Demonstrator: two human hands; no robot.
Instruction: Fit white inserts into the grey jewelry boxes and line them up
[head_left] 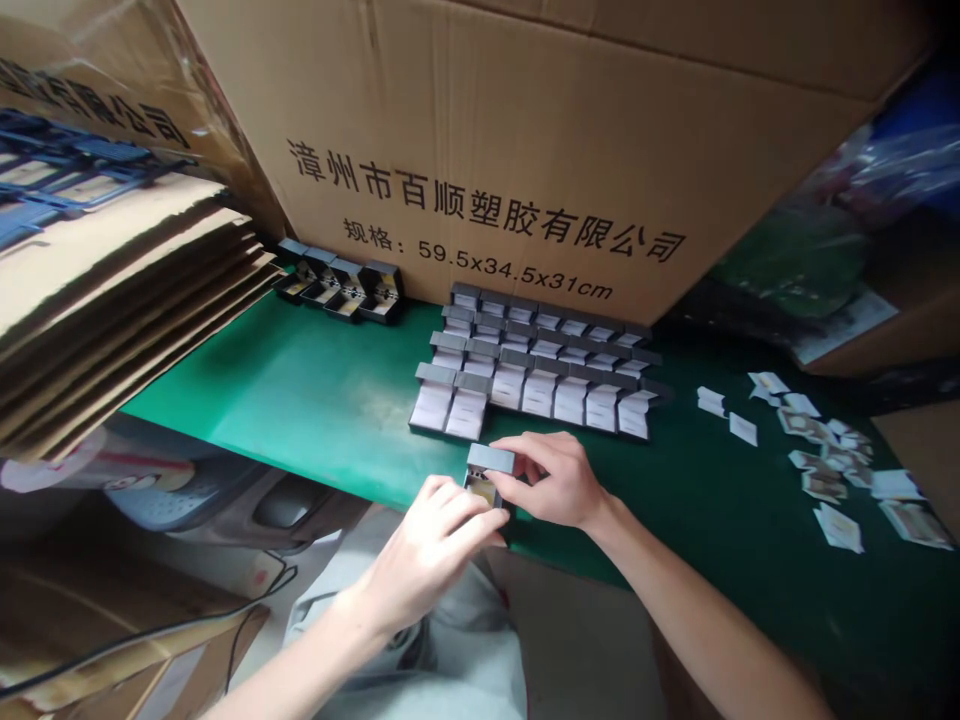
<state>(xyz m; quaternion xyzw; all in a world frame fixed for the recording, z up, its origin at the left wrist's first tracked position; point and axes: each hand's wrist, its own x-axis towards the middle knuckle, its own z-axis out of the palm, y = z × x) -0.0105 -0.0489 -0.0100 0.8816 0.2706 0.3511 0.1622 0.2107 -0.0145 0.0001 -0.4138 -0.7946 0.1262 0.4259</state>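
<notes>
A small black hinged box (484, 477) with its lid raised stands at the front edge of the green table. A yellowish patch shows inside it. My left hand (448, 525) grips the lower part of the box from the left and front. On the other side, my right hand (551, 478) has thumb and fingers closed on the raised lid. Just behind them are rows of similar open boxes (540, 390) lined with white inserts. Several open boxes (349, 290) with yellowish insides sit at the back left.
Loose folded white inserts (832, 455) lie scattered on the right of the green table (300, 380). A large cardboard carton (480, 130) stands along the back. Stacked cardboard sheets (135, 300) with blue racks (67, 165) on top are at the left.
</notes>
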